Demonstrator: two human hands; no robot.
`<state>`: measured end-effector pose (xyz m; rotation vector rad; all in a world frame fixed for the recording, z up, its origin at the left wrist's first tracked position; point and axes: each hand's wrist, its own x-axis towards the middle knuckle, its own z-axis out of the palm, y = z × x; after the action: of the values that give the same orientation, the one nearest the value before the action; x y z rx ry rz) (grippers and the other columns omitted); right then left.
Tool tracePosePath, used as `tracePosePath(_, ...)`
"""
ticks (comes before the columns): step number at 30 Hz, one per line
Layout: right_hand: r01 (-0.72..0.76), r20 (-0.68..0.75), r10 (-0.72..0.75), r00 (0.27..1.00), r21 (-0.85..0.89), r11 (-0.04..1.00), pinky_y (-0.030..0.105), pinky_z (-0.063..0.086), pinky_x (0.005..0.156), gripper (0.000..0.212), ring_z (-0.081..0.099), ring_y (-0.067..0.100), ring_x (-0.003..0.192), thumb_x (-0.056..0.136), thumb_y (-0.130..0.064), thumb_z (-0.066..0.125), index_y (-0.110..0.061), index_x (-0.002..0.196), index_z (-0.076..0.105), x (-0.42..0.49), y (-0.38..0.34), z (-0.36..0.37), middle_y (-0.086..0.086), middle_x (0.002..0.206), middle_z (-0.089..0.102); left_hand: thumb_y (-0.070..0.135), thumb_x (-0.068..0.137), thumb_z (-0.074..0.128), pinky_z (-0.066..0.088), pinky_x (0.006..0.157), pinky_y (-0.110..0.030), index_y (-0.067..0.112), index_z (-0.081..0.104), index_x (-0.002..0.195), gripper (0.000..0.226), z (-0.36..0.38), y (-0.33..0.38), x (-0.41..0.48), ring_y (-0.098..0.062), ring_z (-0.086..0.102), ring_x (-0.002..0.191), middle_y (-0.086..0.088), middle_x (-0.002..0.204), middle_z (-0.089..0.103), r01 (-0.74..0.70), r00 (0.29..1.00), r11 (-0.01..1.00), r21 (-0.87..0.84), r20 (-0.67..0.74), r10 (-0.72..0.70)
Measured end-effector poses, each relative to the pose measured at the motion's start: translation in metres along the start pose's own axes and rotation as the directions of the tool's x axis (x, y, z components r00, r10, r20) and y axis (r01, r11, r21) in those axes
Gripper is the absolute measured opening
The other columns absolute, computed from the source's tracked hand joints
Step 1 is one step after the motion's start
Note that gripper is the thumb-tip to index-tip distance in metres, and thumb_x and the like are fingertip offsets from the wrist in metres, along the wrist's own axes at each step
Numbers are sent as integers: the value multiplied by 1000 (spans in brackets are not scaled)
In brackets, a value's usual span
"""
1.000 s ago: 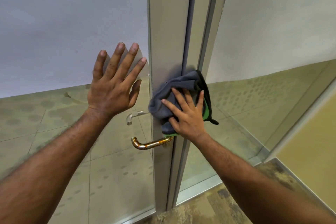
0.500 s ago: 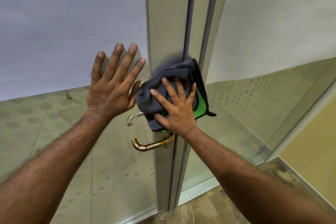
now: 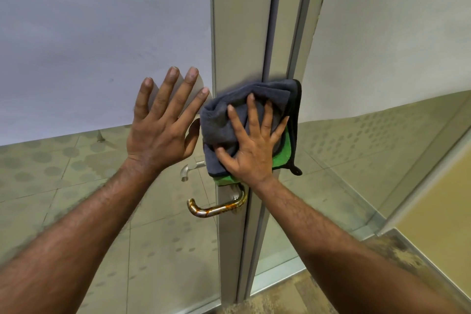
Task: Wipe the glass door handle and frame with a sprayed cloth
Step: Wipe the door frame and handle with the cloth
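The right hand (image 3: 251, 150), fingers spread and nearly straight, presses a bunched grey microfibre cloth with a green underside (image 3: 219, 122) flat against the upright pale metal door frame (image 3: 239, 33), just above the tarnished brass lever handle (image 3: 216, 209). The left hand (image 3: 158, 132) lies open-palmed on the glass pane (image 3: 102, 33) to the left, holding nothing, probably to steady the door against the wiping pressure.

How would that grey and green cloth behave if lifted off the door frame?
Probably floppy: the grey and green microfibre cloth bunches in folds under the right hand. Likely light, since spread fingers alone pin it to the metal door frame. Released, it would probably drop.
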<state>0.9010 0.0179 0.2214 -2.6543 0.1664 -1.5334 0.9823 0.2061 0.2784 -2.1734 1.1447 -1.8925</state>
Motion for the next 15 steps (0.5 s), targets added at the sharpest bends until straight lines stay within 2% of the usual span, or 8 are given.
tracePosePath(3,180,61,-177,982,-48,982,76,-1,111,84,-8,28,152,78,-61,63,-39,150,25,-15,5,3,3,162,13,41,99,55,9,122,-56,14,33,159,70,1,-1,-2,-39,25,151,-16,165,24,-9,1000,1000,8,0,9)
tracePosePath(7,359,81,-354,932,-53,932,73,6,113,72,19,30,149,79,-39,69,-38,145,39,-37,33,4,-1,159,26,36,102,49,9,121,-55,15,32,160,64,2,-1,-3,-39,24,151,-16,165,25,-6,1000,1000,17,2,6)
tracePosePath(9,351,64,-348,935,-52,935,71,9,114,68,25,29,148,79,-32,69,-35,142,44,-44,52,3,-2,156,32,37,102,47,9,121,-55,15,31,160,64,2,-1,-3,-38,23,151,-15,166,23,0,1000,1000,19,13,-1)
tracePosePath(11,277,47,-275,960,-40,960,71,11,114,68,25,26,148,78,-29,71,-34,141,46,-51,64,1,-3,156,33,37,102,46,9,121,-55,16,30,160,64,2,0,-2,-38,22,152,-15,166,22,5,1000,1000,17,18,-6)
tracePosePath(15,118,5,-118,993,34,992,72,4,114,75,3,18,153,75,-33,65,-32,146,38,-34,49,-3,-1,160,24,37,103,46,9,121,-55,16,31,160,63,2,1,1,-38,22,152,-15,166,23,9,1000,1000,15,11,-9)
